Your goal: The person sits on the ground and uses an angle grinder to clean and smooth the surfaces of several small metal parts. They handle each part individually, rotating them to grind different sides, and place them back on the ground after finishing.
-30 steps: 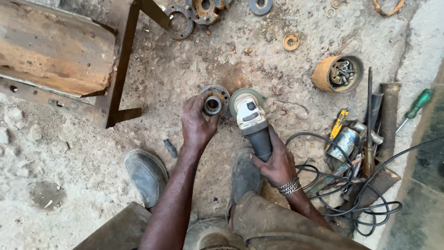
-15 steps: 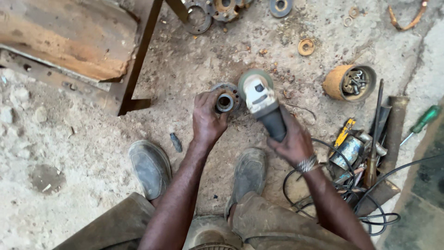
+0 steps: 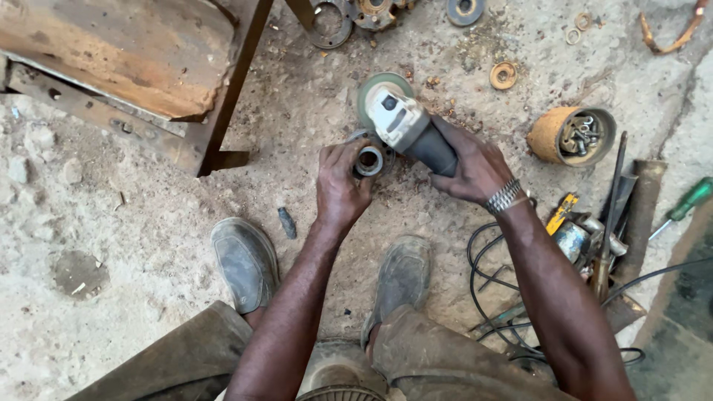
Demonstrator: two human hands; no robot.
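My right hand grips the dark body of an angle grinder, whose grey head and disc point up and to the left. My left hand holds a round metal flange with a central hole on the ground, just below the grinder's head. The disc sits close above that part; whether it touches is unclear. A metal bracelet circles my right wrist. My two dusty shoes rest on the sandy ground below the hands.
A rusty metal frame with a worn plank stands at upper left. Metal rings and gears lie at the top. A rusty tin of bolts, a green-handled screwdriver, tools and black cables lie at right.
The view has shifted so that hands and grinder sit lower in frame. The grinder has tilted, its head now pointing up-left, closer over the metal part in my left hand.
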